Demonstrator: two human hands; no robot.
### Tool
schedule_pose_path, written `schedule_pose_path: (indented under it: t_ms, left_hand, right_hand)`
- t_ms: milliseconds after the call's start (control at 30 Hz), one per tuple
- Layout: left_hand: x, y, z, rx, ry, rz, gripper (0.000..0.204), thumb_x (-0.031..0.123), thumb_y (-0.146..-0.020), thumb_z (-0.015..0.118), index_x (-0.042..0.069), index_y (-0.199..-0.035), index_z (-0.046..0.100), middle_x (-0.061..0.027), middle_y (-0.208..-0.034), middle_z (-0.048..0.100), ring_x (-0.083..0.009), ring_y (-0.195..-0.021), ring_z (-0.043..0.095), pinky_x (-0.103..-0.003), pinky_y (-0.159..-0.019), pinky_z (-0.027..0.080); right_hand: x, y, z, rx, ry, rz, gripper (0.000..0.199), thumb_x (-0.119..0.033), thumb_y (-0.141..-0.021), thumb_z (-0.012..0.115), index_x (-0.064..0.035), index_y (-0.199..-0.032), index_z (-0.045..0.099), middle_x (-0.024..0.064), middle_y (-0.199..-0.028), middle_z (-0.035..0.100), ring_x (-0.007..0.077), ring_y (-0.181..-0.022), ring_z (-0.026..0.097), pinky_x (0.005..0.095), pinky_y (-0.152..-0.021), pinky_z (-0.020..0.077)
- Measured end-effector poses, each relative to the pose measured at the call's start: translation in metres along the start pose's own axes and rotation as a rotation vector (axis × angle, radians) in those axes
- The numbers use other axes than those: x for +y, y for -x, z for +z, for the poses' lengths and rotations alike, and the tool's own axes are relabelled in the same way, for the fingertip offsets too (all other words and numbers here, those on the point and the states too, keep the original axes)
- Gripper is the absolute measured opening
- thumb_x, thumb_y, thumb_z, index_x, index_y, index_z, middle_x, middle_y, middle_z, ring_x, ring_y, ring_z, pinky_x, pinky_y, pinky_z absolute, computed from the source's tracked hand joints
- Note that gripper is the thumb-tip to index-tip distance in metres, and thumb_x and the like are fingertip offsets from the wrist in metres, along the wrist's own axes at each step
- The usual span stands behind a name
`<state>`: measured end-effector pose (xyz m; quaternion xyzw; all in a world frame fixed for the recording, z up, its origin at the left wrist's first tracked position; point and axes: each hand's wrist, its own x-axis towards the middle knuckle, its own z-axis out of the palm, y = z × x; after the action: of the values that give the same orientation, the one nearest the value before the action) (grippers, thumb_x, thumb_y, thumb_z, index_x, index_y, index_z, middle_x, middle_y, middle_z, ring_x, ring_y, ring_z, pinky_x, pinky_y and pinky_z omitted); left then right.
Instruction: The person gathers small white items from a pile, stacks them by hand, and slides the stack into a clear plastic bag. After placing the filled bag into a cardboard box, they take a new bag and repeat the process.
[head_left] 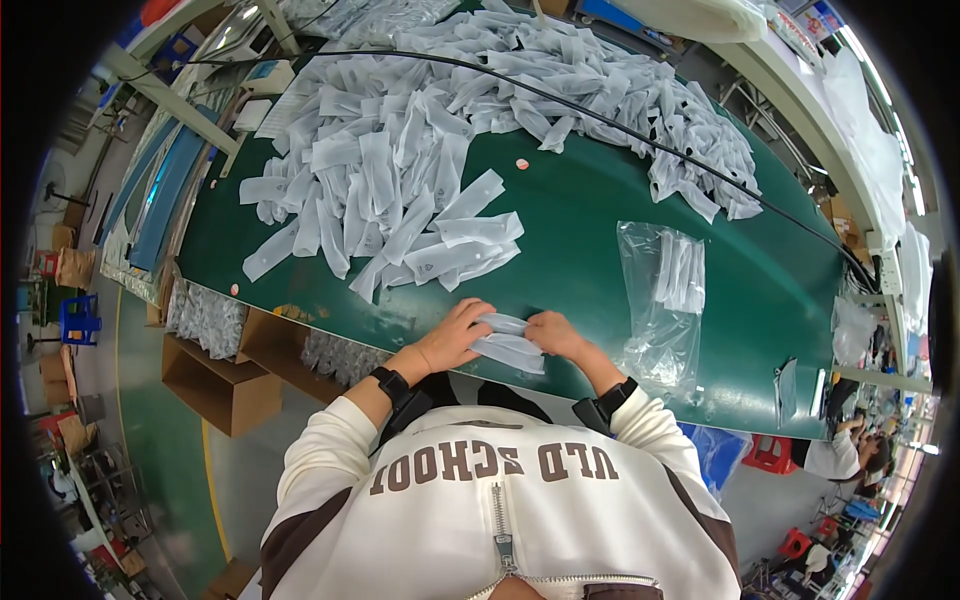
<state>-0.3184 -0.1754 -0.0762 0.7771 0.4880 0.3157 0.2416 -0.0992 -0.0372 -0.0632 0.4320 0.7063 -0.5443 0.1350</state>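
The left hand (455, 338) is closed on the left end of a few frosted pale packets (510, 352), thumb and fingers bent around them. Across from it, the right hand (557, 334) has its fingers curled together at the right end of the same packets, though I can't quite make out how firmly it pinches them. The packets lie lengthwise between the two hands, side by side, close to the near edge of a long green table (575, 205); whether they touch its top or hang just above it, I can't tell.

Just beyond the hands, to the left, a loose heap of similar packets (375, 185) spreads out, its nearest ones fanned at all angles. A second, broader mass of packets (600, 85) runs along the far side and round to the right. A black cable (640, 135) crosses above it.

To the right of the hands, a clear plastic bag (645, 345) lies flat, with a neat row of packets (682, 272) at its far end. A small round sticker (522, 164) sits on the bare green between the heaps.

Below the table on the left stands an open cardboard box (215, 390). Over to the right, beyond the table's end, there's a red stool (770, 455) near another person (833, 456).
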Motion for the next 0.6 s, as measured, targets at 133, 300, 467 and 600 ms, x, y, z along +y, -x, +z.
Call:
schedule_pose_path:
  t_ms: [133, 300, 467, 600]
  left_hand:
    - [0.002, 0.007, 0.001, 0.013, -0.007, -0.014, 0.035, 0.009, -0.071, 0.075, 0.003, -0.098, 0.055, -0.0195, -0.130, 0.045, -0.0426, -0.123, 0.041, -0.047, -0.104, 0.039]
    - [0.007, 0.015, -0.007, 0.050, -0.015, -0.069, 0.033, 0.009, -0.071, 0.074, 0.002, -0.097, 0.055, -0.0198, -0.129, 0.044, -0.0422, -0.122, 0.042, -0.047, -0.103, 0.039]
    - [0.002, 0.025, -0.005, 0.060, -0.006, -0.095, 0.032, 0.008, -0.070, 0.074, 0.003, -0.095, 0.055, -0.0209, -0.133, 0.043, -0.0433, -0.125, 0.040, -0.048, -0.105, 0.037]
    - [0.008, 0.019, -0.011, 0.111, -0.057, -0.061, 0.031, 0.008, -0.070, 0.074, 0.003, -0.094, 0.056, -0.0220, -0.138, 0.040, -0.0449, -0.129, 0.038, -0.049, -0.107, 0.035]
  right_hand:
    - [-0.019, -0.004, -0.006, -0.093, 0.116, 0.013, 0.028, -0.025, -0.081, 0.058, 0.0007, -0.075, 0.066, 0.0126, -0.062, 0.064, 0.0251, -0.054, 0.064, 0.0356, -0.053, 0.0507]
    - [-0.030, -0.008, -0.015, -0.099, 0.200, -0.104, 0.029, -0.028, -0.082, 0.062, 0.0001, -0.080, 0.067, 0.0129, -0.070, 0.067, 0.0244, -0.063, 0.066, 0.0333, -0.061, 0.0527]
    - [-0.033, -0.007, -0.001, 0.154, 0.009, -0.171, 0.030, -0.027, -0.079, 0.071, 0.0011, -0.086, 0.066, 0.0149, -0.081, 0.069, 0.0272, -0.073, 0.067, 0.0354, -0.068, 0.0533]
    - [-0.015, -0.019, 0.008, 0.076, 0.155, -0.335, 0.032, -0.025, -0.079, 0.077, 0.0005, -0.092, 0.063, 0.0090, -0.080, 0.066, 0.0193, -0.068, 0.063, 0.0329, -0.060, 0.0497]
